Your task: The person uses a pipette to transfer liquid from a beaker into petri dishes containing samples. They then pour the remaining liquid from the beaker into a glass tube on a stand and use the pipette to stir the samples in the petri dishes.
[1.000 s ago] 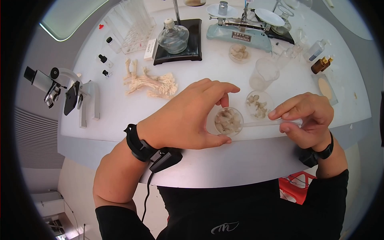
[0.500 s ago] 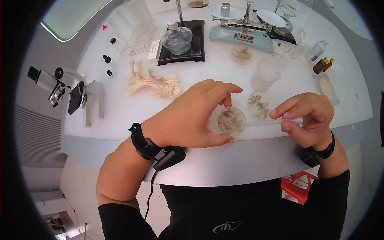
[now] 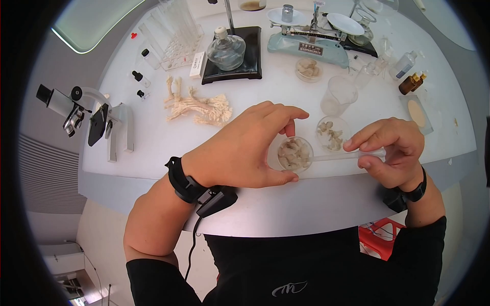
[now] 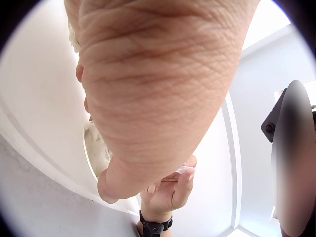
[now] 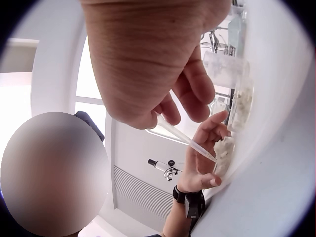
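Note:
My left hand (image 3: 240, 145) curves its thumb and fingers round a small clear petri dish (image 3: 294, 154) near the table's front edge. Pale greyish-white, soft-looking pieces fill that dish. To the right, my right hand (image 3: 393, 148) pinches the bulb end of a clear plastic dropper (image 3: 334, 157) between thumb and fingers. The dropper lies slanted, and in the right wrist view its tip (image 5: 211, 158) is right at the pale pieces. Behind it sits a second petri dish (image 3: 332, 133) with similar scattered pieces. My left palm blocks most of the left wrist view.
A plastic beaker (image 3: 339, 96) stands behind the second dish, and a third dish (image 3: 308, 70) is farther back. Beyond are a balance scale (image 3: 306, 47) and a glass spirit lamp (image 3: 226, 51). Frayed cotton cord (image 3: 199, 106), a microscope (image 3: 92, 120) and dropper bottles (image 3: 141, 79) lie left.
The head view has shifted slightly, so the scene sits a little farther right than a second ago. Both hands keep nearly the same pose around the dish and dropper.

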`<action>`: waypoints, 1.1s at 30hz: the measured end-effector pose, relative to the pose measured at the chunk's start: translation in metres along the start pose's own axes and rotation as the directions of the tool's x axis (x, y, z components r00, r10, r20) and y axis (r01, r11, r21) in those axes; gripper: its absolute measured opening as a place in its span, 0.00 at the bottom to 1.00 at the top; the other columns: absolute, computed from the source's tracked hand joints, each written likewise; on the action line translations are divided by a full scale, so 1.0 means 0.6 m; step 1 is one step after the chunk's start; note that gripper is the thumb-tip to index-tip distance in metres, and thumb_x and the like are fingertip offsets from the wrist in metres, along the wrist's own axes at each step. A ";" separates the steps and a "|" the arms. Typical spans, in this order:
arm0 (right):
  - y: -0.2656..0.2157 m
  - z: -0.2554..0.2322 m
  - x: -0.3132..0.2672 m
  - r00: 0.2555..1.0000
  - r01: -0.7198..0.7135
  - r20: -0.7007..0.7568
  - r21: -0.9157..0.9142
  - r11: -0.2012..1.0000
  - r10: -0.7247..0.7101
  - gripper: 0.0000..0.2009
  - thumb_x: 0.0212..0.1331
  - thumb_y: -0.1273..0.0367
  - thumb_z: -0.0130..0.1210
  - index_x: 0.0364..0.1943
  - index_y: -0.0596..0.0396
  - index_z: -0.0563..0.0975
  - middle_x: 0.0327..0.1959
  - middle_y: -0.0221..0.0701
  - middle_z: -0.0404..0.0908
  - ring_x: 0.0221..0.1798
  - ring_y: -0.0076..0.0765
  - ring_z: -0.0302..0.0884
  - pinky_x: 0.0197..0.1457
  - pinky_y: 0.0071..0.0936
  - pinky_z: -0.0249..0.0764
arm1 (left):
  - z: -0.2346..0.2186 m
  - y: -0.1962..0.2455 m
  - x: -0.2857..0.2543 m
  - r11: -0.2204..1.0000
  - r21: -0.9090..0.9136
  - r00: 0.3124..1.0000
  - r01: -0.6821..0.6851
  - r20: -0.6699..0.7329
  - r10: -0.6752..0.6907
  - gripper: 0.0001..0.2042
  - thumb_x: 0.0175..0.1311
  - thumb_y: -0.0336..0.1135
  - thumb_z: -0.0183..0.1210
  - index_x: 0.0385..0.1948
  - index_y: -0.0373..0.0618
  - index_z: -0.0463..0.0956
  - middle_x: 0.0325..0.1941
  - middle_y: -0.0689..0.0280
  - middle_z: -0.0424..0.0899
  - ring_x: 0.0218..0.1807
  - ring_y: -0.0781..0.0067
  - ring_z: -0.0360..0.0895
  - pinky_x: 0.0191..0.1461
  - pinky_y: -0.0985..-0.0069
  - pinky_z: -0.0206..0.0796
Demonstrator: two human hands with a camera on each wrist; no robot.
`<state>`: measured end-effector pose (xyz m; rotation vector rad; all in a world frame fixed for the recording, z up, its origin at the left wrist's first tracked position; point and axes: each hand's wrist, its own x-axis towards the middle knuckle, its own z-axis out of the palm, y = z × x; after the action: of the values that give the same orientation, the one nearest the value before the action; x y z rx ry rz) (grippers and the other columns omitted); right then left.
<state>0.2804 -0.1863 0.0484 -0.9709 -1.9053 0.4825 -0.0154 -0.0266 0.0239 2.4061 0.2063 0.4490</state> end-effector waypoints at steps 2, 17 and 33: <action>0.000 0.000 0.000 1.000 -0.004 -0.001 0.001 1.000 0.004 0.10 0.57 0.80 0.77 0.41 0.58 0.87 0.42 0.45 0.97 0.45 0.40 0.99 0.49 0.27 0.90 | 0.000 0.000 0.000 1.000 0.000 1.000 -0.002 -0.001 0.002 0.49 0.49 0.38 0.88 0.78 0.44 0.73 0.54 0.61 0.82 0.59 0.55 0.80 0.67 0.60 0.76; -0.003 -0.002 0.000 0.999 -0.047 0.017 0.020 0.999 0.047 0.09 0.59 0.79 0.76 0.41 0.58 0.87 0.43 0.45 0.97 0.43 0.37 0.97 0.48 0.27 0.88 | -0.003 0.001 -0.002 1.000 -0.008 1.000 0.001 -0.005 -0.001 0.48 0.51 0.39 0.87 0.77 0.43 0.73 0.53 0.61 0.82 0.58 0.56 0.80 0.67 0.60 0.75; -0.006 0.000 -0.004 0.992 -0.128 0.003 0.075 0.989 0.128 0.09 0.60 0.80 0.74 0.42 0.59 0.86 0.43 0.45 0.97 0.44 0.37 0.96 0.49 0.27 0.87 | -0.003 -0.001 -0.006 1.000 0.001 0.999 -0.020 -0.030 0.020 0.47 0.52 0.41 0.87 0.77 0.44 0.73 0.52 0.61 0.83 0.58 0.55 0.81 0.66 0.61 0.76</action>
<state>0.2799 -0.1906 0.0494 -1.0476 -1.8170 0.6235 -0.0191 -0.0260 0.0239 2.4056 0.1963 0.4939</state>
